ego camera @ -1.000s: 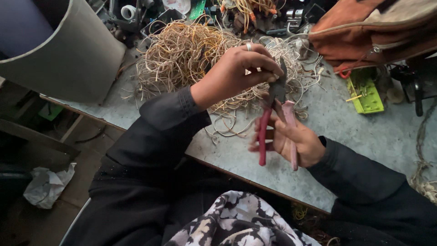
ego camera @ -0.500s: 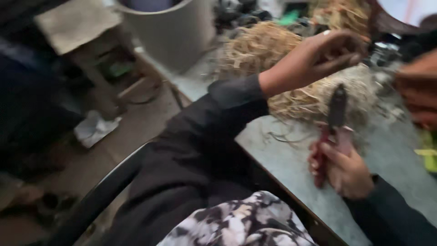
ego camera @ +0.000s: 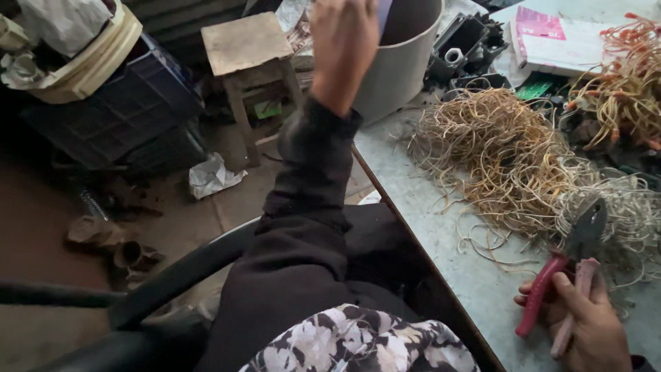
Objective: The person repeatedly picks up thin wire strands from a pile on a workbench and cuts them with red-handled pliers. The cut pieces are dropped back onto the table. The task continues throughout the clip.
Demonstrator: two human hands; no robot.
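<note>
step: left hand (ego camera: pixel 344 48) raised by grey bin (ego camera: pixel 403 58), fingers blurred, grip cannot be told | right hand (ego camera: pixel 585 327) wrapped around red-handled pliers (ego camera: pixel 568 275) on desk (ego camera: pixel 441 227) beside stripped-wire pile (ego camera: pixel 509 158) | next likely needs: fresh wire fed squarely into pliers' nose

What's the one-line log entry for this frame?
left hand: raised by grey bin, grip unclear | right hand: holds red-handled pliers | bench: tangled wire pile

Red-handled pliers (ego camera: pixel 561 275) – upright on table edge, beside tan wire pile (ego camera: pixel 509 155).
</note>
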